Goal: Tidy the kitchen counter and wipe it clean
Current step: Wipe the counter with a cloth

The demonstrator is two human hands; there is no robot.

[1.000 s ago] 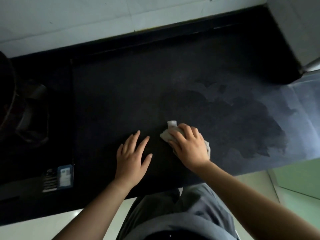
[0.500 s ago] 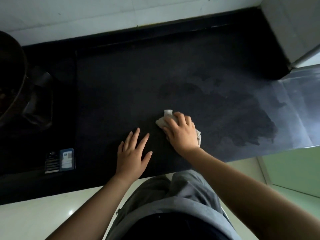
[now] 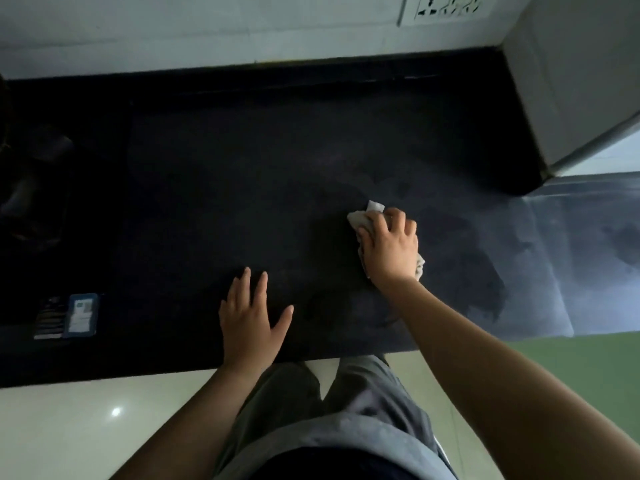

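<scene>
Under right hand (image 3: 389, 249): pale crumpled cloth (image 3: 367, 216), mostly hidden. At left edge of black worktop (image 3: 242, 168): dark object (image 3: 27, 202), cropped, too dim to identify.

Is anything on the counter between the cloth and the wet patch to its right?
Nothing visible. The right hand grips the cloth at the edge of the wet patch, with only bare counter between them. The left hand rests flat on the other side, out of that path.

A pale wall (image 3: 207, 29) runs along the back, with a socket plate (image 3: 446, 8) high at the right. A grey corner (image 3: 571, 81) juts in there. The glossy floor (image 3: 69, 427) catches one light spot (image 3: 116, 411); beside it is perhaps a green panel (image 3: 588, 368).
</scene>
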